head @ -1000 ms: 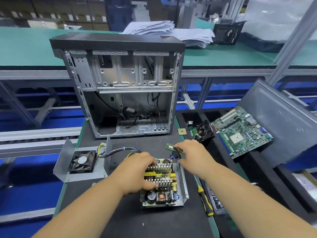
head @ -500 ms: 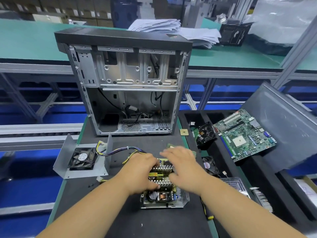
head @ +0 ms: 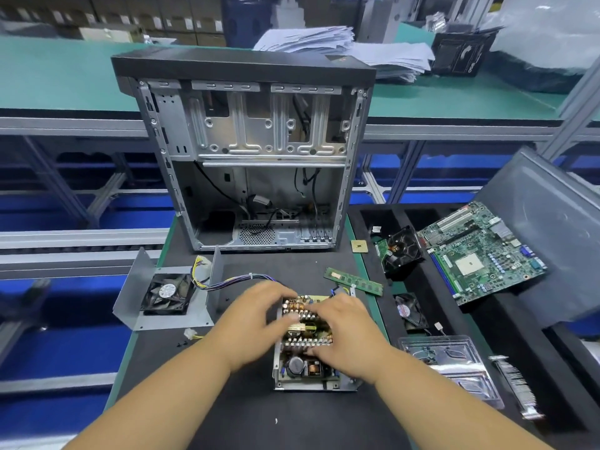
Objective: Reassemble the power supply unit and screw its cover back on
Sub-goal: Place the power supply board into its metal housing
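Observation:
The open power supply unit lies on the black mat, its circuit board bare in the metal tray. My left hand curls over the board's left side, fingertips on the heat sinks. My right hand spans the right side, thumb low and fingers high on the heat sinks. The grey metal cover with its black fan lies open to the left, joined to the unit by a cable bundle. A few small screws lie near the cover.
An empty PC case stands upright behind the unit. A RAM stick and a CPU chip lie at the mat's right. A foam tray holds a cooler fan, motherboard, small fan and a plastic blister.
My right hand left the small part at the unit's back right corner and came down onto the board. My left hand stayed on the board's left side.

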Demonstrator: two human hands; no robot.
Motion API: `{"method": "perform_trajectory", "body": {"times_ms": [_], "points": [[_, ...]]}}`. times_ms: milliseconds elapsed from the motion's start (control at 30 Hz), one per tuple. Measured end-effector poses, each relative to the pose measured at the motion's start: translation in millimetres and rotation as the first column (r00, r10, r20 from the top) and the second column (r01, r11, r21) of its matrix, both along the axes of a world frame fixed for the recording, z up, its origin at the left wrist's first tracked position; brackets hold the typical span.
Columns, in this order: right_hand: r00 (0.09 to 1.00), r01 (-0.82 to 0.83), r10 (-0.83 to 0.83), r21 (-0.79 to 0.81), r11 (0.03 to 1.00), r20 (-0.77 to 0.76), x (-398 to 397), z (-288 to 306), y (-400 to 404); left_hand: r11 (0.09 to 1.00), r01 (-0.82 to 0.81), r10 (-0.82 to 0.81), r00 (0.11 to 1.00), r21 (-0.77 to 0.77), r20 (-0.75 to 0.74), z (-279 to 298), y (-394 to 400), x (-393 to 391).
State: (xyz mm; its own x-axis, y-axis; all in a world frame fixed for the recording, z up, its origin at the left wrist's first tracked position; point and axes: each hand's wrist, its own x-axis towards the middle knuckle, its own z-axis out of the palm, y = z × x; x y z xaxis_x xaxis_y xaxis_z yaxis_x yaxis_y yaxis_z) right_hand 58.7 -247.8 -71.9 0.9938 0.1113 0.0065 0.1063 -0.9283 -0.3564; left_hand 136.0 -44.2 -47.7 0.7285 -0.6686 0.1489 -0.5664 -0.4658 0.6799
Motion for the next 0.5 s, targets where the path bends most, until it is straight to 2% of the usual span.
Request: {"method": "perform_trajectory", "body": {"times_ms": [67, 233, 367, 500], "points": [[1.000, 0.003, -0.003, -0.018, 1.000, -0.004, -0.2, -1.6, -0.4, 0.996, -0.090, 0.090, 0.996, -0.010, -0.003, 2.4, 9.1, 3.4], [1.000, -0.009, 0.009, -0.019, 1.000, 0.003, -3.1, -0.7, 0.1, 0.973, -0.077, 0.050, 0.991, 0.216, 0.128, 13.4, 11.2, 18.5], [1.000, -0.006, 0.006, -0.023, 1.000, 0.002, -4.3, 0.7, -0.1, 0.942, -0.104, 0.053, 0.985, 0.319, 0.163, 16.6, 0.9, 33.4], [1.000, -0.016, 0.015, -0.057, 0.998, -0.014, -3.1, 3.1, 1.6, 0.938, -0.135, 0.124, 0.991, 0.320, 0.054, 12.7, -6.5, 45.1]]}}
